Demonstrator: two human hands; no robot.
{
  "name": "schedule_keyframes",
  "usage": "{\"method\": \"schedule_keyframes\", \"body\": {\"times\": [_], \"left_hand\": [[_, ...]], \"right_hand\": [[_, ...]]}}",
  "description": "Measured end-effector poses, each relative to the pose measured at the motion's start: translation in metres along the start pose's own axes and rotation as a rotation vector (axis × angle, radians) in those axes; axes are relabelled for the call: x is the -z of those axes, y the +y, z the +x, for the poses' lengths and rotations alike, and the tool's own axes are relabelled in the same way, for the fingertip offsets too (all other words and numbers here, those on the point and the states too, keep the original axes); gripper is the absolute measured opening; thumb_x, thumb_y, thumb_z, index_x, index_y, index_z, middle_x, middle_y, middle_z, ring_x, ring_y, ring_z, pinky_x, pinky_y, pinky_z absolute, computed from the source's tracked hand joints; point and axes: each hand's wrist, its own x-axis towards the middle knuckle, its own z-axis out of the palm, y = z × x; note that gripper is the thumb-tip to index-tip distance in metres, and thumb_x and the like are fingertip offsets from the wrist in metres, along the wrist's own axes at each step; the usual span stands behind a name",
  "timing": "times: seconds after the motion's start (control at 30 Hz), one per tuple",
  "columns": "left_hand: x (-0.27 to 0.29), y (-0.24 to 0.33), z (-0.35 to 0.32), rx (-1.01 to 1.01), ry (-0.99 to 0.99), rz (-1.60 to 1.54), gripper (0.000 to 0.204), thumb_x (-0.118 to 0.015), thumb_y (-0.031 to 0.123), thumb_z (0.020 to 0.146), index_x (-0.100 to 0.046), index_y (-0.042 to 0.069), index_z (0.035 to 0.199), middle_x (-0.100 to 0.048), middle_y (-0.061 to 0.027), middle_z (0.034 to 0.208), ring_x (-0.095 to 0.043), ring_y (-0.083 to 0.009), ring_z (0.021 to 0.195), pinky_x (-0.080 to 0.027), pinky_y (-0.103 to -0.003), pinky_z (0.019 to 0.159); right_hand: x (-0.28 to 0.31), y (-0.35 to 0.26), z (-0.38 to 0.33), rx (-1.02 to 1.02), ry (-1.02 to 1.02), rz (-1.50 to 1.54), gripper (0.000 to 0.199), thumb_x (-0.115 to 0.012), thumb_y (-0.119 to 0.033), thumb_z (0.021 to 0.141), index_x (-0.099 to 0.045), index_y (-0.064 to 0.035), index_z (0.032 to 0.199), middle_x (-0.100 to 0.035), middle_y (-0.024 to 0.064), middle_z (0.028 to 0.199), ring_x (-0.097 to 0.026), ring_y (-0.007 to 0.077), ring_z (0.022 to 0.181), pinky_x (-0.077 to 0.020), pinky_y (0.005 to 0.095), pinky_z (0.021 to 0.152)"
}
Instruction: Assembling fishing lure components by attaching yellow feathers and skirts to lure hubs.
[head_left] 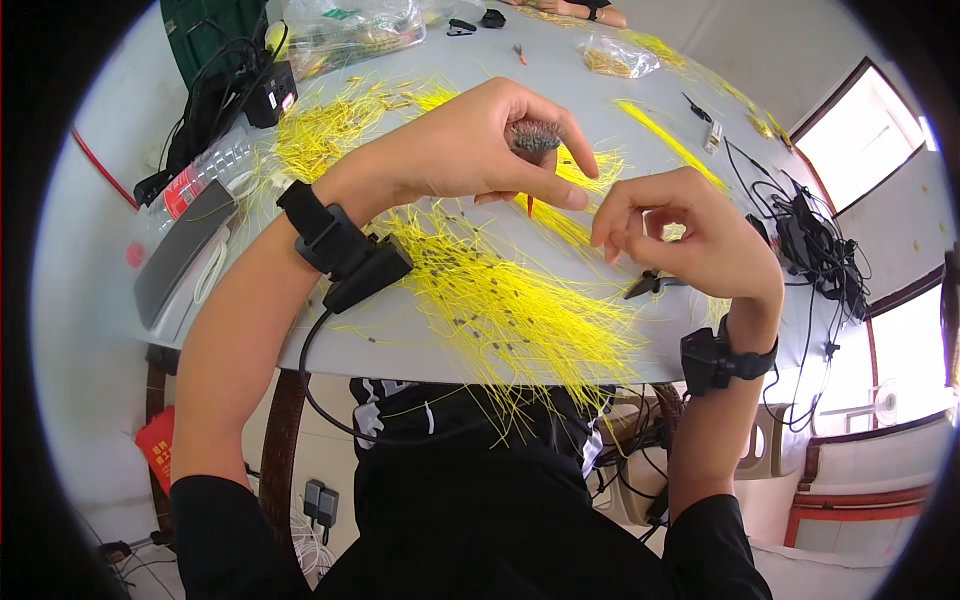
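My left hand is curled above the table, wrapped around a tight bundle of thin yellow strands whose grey ends show between thumb and fingers. A small red piece pokes out below that hand. To its right, my right hand has thumb and fingertips drawn together; whatever they pinch, if anything, is too small to make out. The two hands are apart. Below them spreads a loose pile of yellow strands with grey bits. A dark-tipped tool, partly hidden, lies under my right hand.
More yellow strands lie at the far left, near a plastic bottle and a grey-and-white box. Clear bags stand at the back. Tangled black cables sit at the right edge. Another person's arm rests across the table.
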Motion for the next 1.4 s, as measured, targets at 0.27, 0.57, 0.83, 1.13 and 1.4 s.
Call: {"method": "schedule_keyframes", "body": {"times": [0.27, 0.57, 0.83, 1.13, 1.4], "left_hand": [[-0.002, -0.001, -0.001, 0.053, -0.036, 0.03, 0.03, -0.087, 0.02, 0.088, -0.076, 0.005, 0.112, -0.058, 0.0036, 0.066, -0.05, -0.004, 0.048, -0.036, -0.022, 0.044], [-0.006, 0.001, -0.002, 0.101, -0.051, 0.068, 0.029, -0.084, 0.024, 0.09, -0.077, 0.006, 0.112, -0.058, 0.0038, 0.066, -0.053, -0.0053, 0.05, -0.039, -0.023, 0.046], [-0.008, -0.001, -0.001, 0.122, -0.054, 0.078, 0.031, -0.085, 0.027, 0.089, -0.077, 0.006, 0.111, -0.059, 0.0035, 0.066, -0.053, -0.0055, 0.051, -0.04, -0.023, 0.046], [-0.008, -0.002, -0.001, 0.116, -0.061, 0.109, 0.032, -0.085, 0.028, 0.09, -0.076, 0.005, 0.111, -0.059, 0.0033, 0.066, -0.055, -0.005, 0.052, -0.044, -0.022, 0.046], [-0.009, -0.003, -0.001, 0.104, -0.074, 0.082, 0.033, -0.086, 0.028, 0.088, -0.078, 0.006, 0.112, -0.058, 0.0033, 0.065, -0.055, -0.0054, 0.052, -0.043, -0.022, 0.047]], "right_hand": [[0.003, 0.005, 0.001, -0.04, -0.003, -0.097, 0.012, -0.068, -0.008, 0.086, -0.074, -0.0037, 0.095, -0.076, 0.0017, 0.081, -0.066, 0.0085, 0.072, -0.0477, 0.0265, 0.061], [-0.021, 0.015, 0.012, -0.089, -0.015, -0.234, 0.017, -0.075, -0.006, 0.077, -0.065, -0.0028, 0.09, -0.068, 0.0103, 0.07, -0.065, 0.0226, 0.062, -0.05, 0.0336, 0.06], [-0.013, 0.02, 0.007, -0.027, -0.003, -0.156, 0.021, -0.075, -0.005, 0.074, -0.061, -0.0035, 0.088, -0.066, 0.0085, 0.072, -0.066, 0.0205, 0.066, -0.0502, 0.0329, 0.062], [-0.003, -0.002, -0.001, -0.262, -0.208, -0.238, 0.031, -0.076, -0.006, 0.075, -0.059, -0.0049, 0.101, -0.074, 0.0111, 0.076, -0.069, 0.0218, 0.07, -0.0523, 0.0342, 0.064], [-0.002, -0.007, -0.012, -0.132, -0.113, -0.278, 0.027, -0.073, -0.004, 0.075, -0.059, -0.0053, 0.098, -0.071, 0.0099, 0.076, -0.067, 0.0235, 0.066, -0.0506, 0.0346, 0.061]]}}
